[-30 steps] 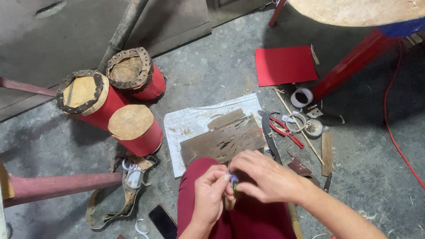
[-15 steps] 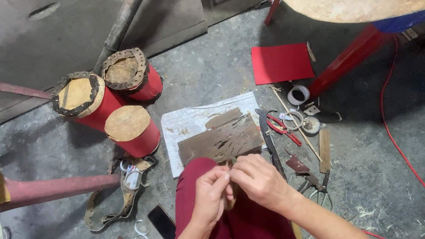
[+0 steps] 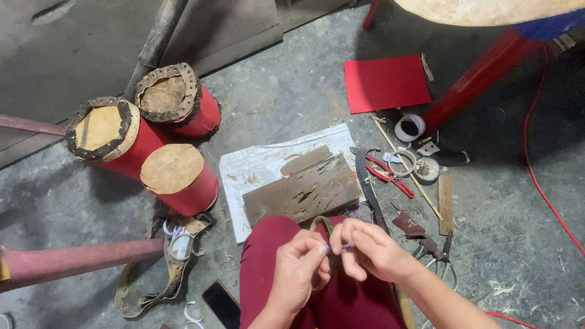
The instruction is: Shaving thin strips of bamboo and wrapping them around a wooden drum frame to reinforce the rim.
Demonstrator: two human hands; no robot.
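While seated on the concrete floor, with knees in dark red trousers at 6 o'clock. Left hand and right hand close together over the lap, almost touching. Fingers of both hands pinched shut on a thin pale blue strand stretched between them. A narrow leather strip looped just under the hands, its far end hidden.

Directly at 12 o'clock of the hands, a scarred wooden board lying on a white sheet, near edge of the board just beside the knee. At 10 o'clock, three red drum shells standing clustered, touching one another. At 2 o'clock, red-handled pliers, a tape roll and small scraps crowded together; a red card farther at 1 o'clock. At 8 o'clock, a belt-like strap and a dark phone just beside the left thigh. A red pole at 9 o'clock.

Bare floor open between the drum shells and the red card, toward 12 o'clock; right side tightly cluttered up to the hand.
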